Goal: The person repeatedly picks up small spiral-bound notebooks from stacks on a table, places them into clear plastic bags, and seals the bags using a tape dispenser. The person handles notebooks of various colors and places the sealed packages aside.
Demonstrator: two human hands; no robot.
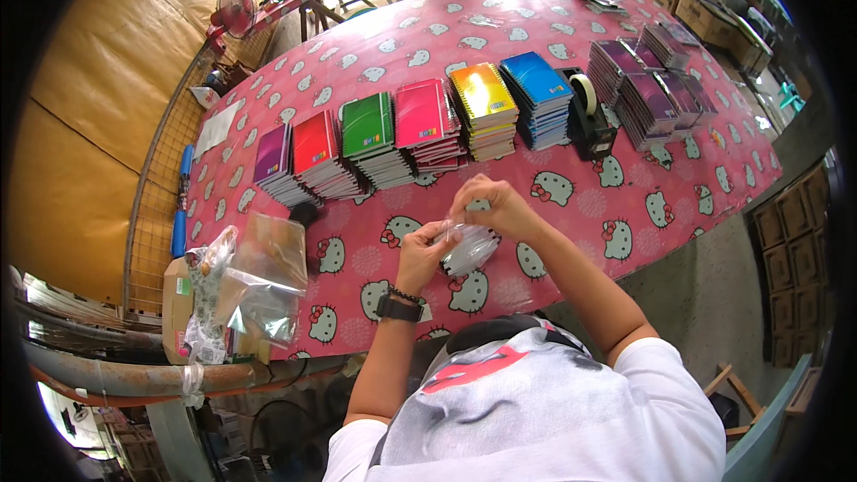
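Two bare hands are shown at work over the near side of a bench (pixel 643 186), which is covered with a pink cloth printed with white cat faces. A small packet (pixel 473 252) in clear plastic is held between them, just in front of the wearer's body; whether it is fully supported by the bench cannot be told, and its contents are blurred by the glossy film. By the left hand (pixel 421 257), the near left edge of the film is pinched between thumb and fingers. By the right hand (pixel 493 205), raised slightly beyond the packet, the film is gripped at its far edge, with the fingertips drawn together. A dark wristwatch (pixel 399 308) is worn on the left wrist.

Beyond the hands, six stacks of spiral notebooks are arranged in a slanting row: purple (pixel 273 156), red (pixel 314 145), green (pixel 367 125), pink (pixel 421 114), yellow (pixel 484 92) and blue (pixel 535 80). A black tape dispenser (pixel 592 132) is placed just beside the blue stack, and farther right, dark purple notebooks (pixel 647 98) are grouped in several piles. At the left edge of the bench, clear plastic sheets (pixel 268 259) are laid beside a cardboard box (pixel 176 308). A red fan (pixel 237 9) is seen at upper left.
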